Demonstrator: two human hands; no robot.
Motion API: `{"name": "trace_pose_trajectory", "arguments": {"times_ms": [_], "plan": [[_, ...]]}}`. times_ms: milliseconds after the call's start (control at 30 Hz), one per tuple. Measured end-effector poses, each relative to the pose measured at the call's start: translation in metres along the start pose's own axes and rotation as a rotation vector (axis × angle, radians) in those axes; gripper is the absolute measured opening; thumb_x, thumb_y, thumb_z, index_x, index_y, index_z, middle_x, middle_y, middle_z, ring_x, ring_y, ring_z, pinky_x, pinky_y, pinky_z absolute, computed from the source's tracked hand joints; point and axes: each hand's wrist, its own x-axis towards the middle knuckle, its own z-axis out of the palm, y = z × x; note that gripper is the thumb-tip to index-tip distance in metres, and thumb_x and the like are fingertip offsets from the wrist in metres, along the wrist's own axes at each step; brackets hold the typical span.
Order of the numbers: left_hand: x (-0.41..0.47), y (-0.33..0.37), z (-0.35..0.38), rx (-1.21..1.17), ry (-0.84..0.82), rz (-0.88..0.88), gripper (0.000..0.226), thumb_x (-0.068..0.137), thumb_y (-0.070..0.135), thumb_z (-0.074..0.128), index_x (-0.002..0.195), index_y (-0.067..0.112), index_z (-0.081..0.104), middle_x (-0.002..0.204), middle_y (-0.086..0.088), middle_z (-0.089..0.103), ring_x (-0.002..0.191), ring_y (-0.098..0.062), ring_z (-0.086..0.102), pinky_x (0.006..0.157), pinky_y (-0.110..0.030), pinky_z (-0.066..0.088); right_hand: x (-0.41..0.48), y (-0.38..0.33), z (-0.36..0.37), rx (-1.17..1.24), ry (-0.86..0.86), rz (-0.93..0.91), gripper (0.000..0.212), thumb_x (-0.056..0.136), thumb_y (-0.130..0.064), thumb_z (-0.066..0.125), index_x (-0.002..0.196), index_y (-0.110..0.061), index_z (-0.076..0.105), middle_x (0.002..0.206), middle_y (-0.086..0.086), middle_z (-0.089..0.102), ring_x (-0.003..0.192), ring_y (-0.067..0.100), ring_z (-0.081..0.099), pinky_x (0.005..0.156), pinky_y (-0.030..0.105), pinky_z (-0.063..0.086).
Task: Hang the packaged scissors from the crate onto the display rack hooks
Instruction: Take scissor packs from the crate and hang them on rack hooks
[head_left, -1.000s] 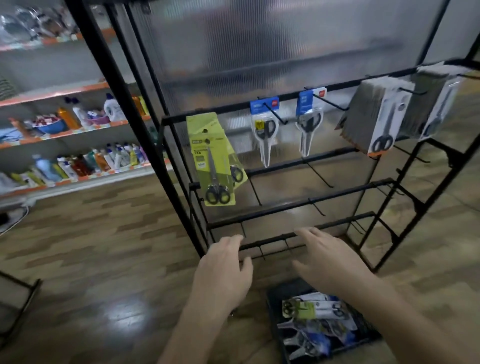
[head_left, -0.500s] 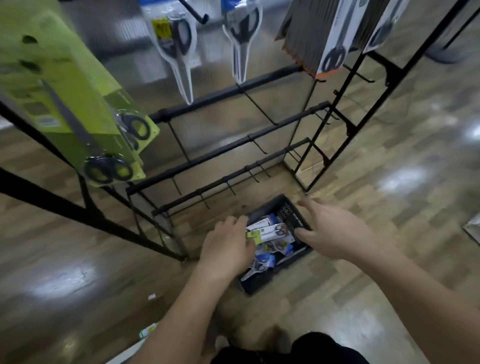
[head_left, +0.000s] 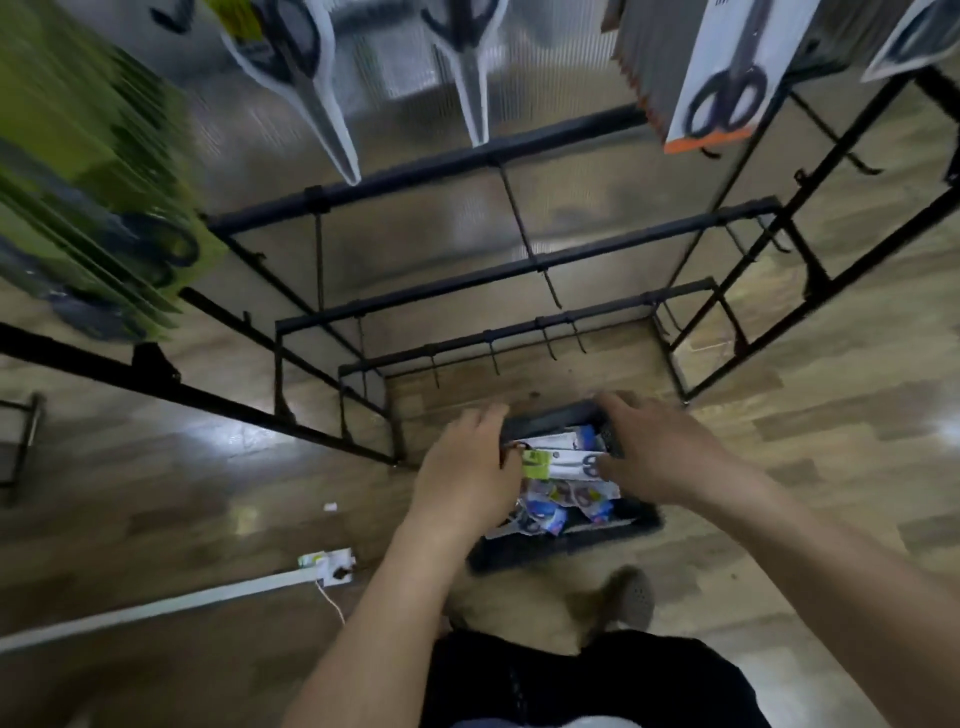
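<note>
**A:** Head view: which step is this?

**B:** The pick-up, I'd say. The crate (head_left: 566, 543) sits on the floor just in front of the rack (head_left: 571, 260), and both hands are down in it. The top pack (head_left: 563, 464), white with a green label, lies across the pile.

**A:** Who has hold of it?

**B:** The left hand (head_left: 465, 470) is at the green end with its fingers curled down. The tips are hidden, so I cannot tell whether they have closed on the pack. The right hand (head_left: 662, 449) lies over the other end, fingers loosely spread toward the crate's far rim, gripping nothing that I can see.

**A:** And next?

**B:** Probably get a firm pinch, lift that one pack clear of the others, and turn it so its hang hole faces a hook. The hooks (head_left: 549, 345) on the lowest bar are bare and nearest. The upper bars already carry packs.
</note>
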Motion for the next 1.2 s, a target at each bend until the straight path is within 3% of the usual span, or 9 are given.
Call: {"name": "trace_pose_trajectory", "arguments": {"times_ms": [300,500,600,667,767,867,967,1100,1200], "plan": [[0.033,0.028,0.013,-0.012,0.002,0.01,0.056,0.104,0.033,0.05,0.157,0.029,0.034,0.156,0.008,0.041,0.142,-0.015,0.036,0.112,-0.033,0.037,0.03,0.049,-0.004,0.066,-0.059,0.017,0.075,0.094,-0.047,0.06,0.157,-0.03,0.023,0.155,0.002,0.042,0.134,0.031,0.048,0.1,0.043,0.047],[0.097,0.001,0.065,0.056,-0.138,0.016,0.058,0.104,0.037,0.05,0.158,0.03,0.03,0.153,0.004,0.043,0.136,-0.02,0.043,0.108,-0.04,0.044,0.085,0.078,0.049,0.128,-0.079,0.044,0.072,0.094,-0.044,0.061,0.155,-0.022,0.028,0.152,0.005,0.043,0.13,0.032,0.051,0.101,0.044,0.047],[0.126,-0.017,0.126,-0.027,-0.08,-0.053,0.056,0.103,0.036,0.052,0.155,0.032,0.033,0.148,0.006,0.047,0.132,-0.018,0.047,0.104,-0.039,0.047,0.136,0.101,0.105,0.179,-0.124,-0.016,0.068,0.094,-0.041,0.062,0.152,-0.02,0.033,0.148,0.007,0.046,0.125,0.03,0.053,0.097,0.043,0.048],[0.142,-0.033,0.183,-0.069,-0.06,-0.1,0.057,0.103,0.036,0.053,0.156,0.031,0.032,0.149,0.006,0.047,0.133,-0.017,0.047,0.107,-0.039,0.047,0.176,0.12,0.15,0.217,-0.176,-0.039,0.072,0.096,-0.041,0.063,0.156,-0.021,0.027,0.15,0.006,0.043,0.121,0.028,0.054,0.093,0.04,0.048],[0.166,-0.07,0.284,-0.062,-0.07,-0.175,0.062,0.104,0.039,0.052,0.16,0.028,0.027,0.157,0.006,0.04,0.143,-0.017,0.037,0.115,-0.035,0.038,0.239,0.159,0.236,0.173,-0.322,-0.066,0.079,0.099,-0.046,0.061,0.16,-0.021,0.018,0.156,0.008,0.038,0.13,0.029,0.049,0.096,0.038,0.045],[0.198,-0.106,0.375,-0.055,-0.068,-0.102,0.061,0.103,0.035,0.056,0.159,0.026,0.032,0.155,0.005,0.044,0.144,-0.018,0.036,0.118,-0.035,0.036,0.301,0.205,0.328,0.136,-0.376,-0.065,0.08,0.098,-0.044,0.064,0.16,-0.02,0.019,0.154,0.005,0.039,0.131,0.027,0.047,0.092,0.032,0.04],[0.221,-0.14,0.445,-0.151,-0.064,-0.08,0.055,0.105,0.035,0.052,0.157,0.035,0.034,0.153,0.011,0.043,0.141,-0.008,0.034,0.115,-0.033,0.04,0.372,0.235,0.405,0.042,-0.379,-0.101,0.081,0.097,-0.037,0.068,0.158,-0.016,0.021,0.155,0.008,0.037,0.132,0.03,0.046,0.093,0.036,0.042],[0.241,-0.183,0.517,0.071,-0.182,0.032,0.062,0.106,0.05,0.041,0.159,0.049,0.009,0.162,0.023,0.018,0.148,-0.002,0.012,0.123,-0.028,0.021,0.465,0.258,0.487,-0.207,-0.37,-0.195,0.076,0.096,-0.045,0.063,0.154,-0.017,0.023,0.144,0.013,0.045,0.119,0.033,0.052,0.094,0.046,0.052],[0.26,-0.2,0.536,0.154,-0.171,0.043,0.061,0.104,0.052,0.043,0.157,0.048,0.014,0.16,0.025,0.019,0.145,0.0,0.016,0.116,-0.017,0.017,0.529,0.252,0.533,-0.347,-0.332,-0.157,0.093,0.093,-0.053,0.065,0.161,-0.02,0.009,0.15,0.016,0.043,0.117,0.038,0.056,0.093,0.051,0.055]]}}
